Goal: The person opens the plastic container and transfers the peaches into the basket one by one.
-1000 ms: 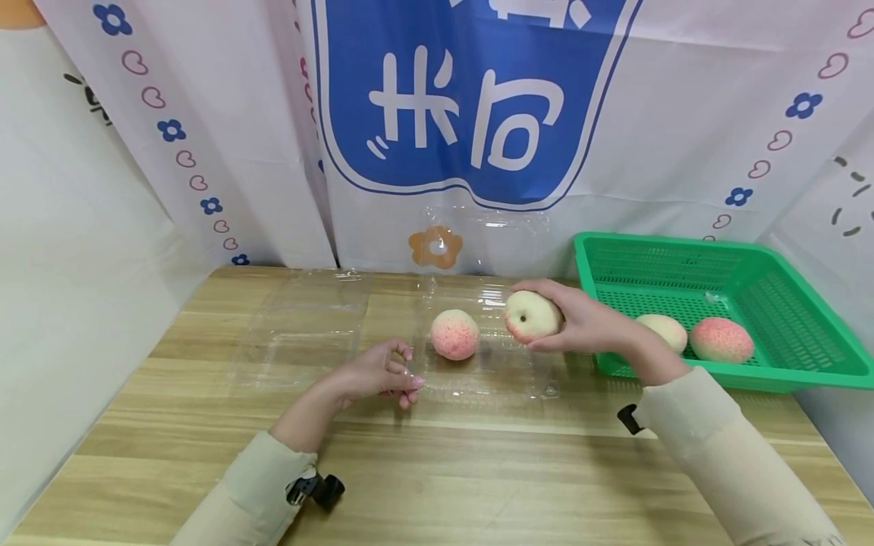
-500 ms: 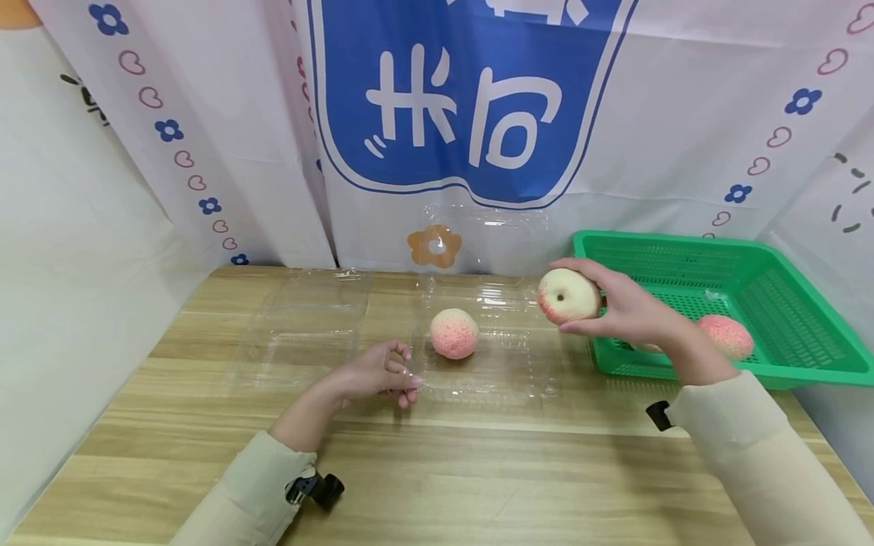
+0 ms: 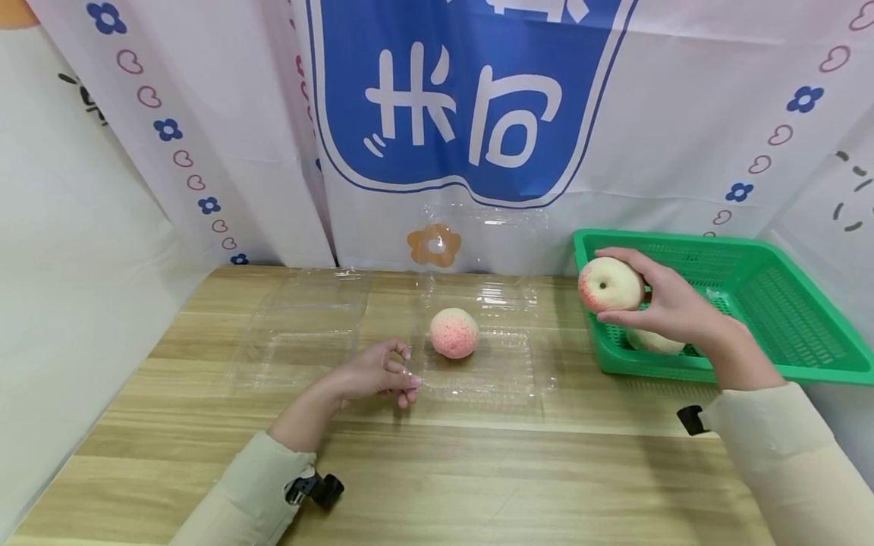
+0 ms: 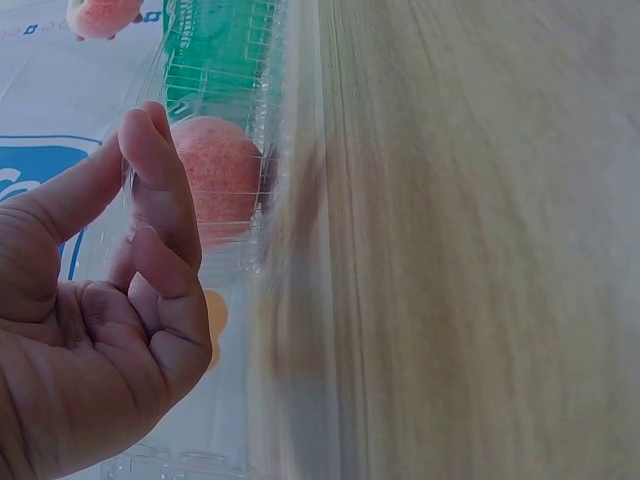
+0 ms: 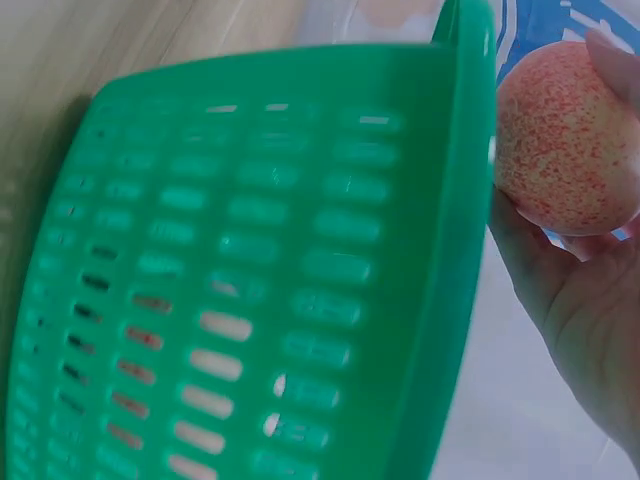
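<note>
My right hand holds a pale peach with a pink flush, thumb below and fingers above. It is over the left end of the green basket, and the right wrist view shows this peach above the rim. Beneath the hand a second peach lies in the basket. At the middle of the table, another peach sits in a clear plastic clamshell box, its lid raised at the back. My left hand pinches that box's near-left edge between thumb and index finger.
A second clear plastic box stands on the wooden table to the left. Behind the table hangs a printed cloth. The basket's perforated walls stand at the table's right side, partly hidden by my right forearm.
My right hand has carried the peach rightwards from over the clear box to over the green basket. The left hand has stayed at the box's edge.
</note>
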Tool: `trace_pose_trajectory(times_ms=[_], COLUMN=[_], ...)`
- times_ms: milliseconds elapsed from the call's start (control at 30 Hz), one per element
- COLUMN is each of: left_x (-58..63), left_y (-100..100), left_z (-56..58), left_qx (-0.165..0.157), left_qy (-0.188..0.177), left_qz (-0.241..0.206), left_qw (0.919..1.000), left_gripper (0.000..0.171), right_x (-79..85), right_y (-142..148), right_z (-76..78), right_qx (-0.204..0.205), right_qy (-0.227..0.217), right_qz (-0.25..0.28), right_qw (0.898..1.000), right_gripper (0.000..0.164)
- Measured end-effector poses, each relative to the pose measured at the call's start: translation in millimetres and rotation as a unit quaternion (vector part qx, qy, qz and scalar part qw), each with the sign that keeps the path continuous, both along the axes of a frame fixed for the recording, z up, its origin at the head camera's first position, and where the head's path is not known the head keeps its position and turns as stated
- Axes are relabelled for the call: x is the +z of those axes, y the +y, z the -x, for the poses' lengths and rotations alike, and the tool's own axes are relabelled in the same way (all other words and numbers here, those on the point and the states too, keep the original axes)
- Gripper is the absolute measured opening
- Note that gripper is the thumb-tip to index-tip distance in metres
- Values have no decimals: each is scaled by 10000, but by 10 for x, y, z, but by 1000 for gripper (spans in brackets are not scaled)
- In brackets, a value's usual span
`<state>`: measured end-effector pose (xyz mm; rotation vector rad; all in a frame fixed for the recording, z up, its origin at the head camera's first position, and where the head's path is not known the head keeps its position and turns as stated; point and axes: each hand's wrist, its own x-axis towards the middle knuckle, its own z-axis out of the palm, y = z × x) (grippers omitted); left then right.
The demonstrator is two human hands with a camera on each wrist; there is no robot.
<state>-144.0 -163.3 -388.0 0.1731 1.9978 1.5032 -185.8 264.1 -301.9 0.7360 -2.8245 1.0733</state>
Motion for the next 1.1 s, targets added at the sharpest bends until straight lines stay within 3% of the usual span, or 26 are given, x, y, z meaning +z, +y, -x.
trace_pose_trajectory(times_ms=[167,400,767,867,1100], left_x=[10,8,22,23,14], left_y=[1,0,7,4,-2], left_z=[-2,-1,-11,-12,-24], left_qx=[-21,-40,-27,-8,-7], left_qy=[14,22,50,42,22], left_qz=[-21,-26,48,77,88], left_qw=[10000,10000,10000,10000,10000], left_gripper=[47,46,46,45,46], right_x=[-26,-92,-210,-239,-300], right_y=[107,283,439,459,466], right_z=[1,29,51,62,52], right_qx=[-443,-628,-520,-288,-99], right_qy=[-149,-236,-580,-705,-1223], right_qz=[26,-192,-575,-580,-701], right_qw=[9989,9976,9953,9954,9900], right_gripper=[81,79,78,76,70])
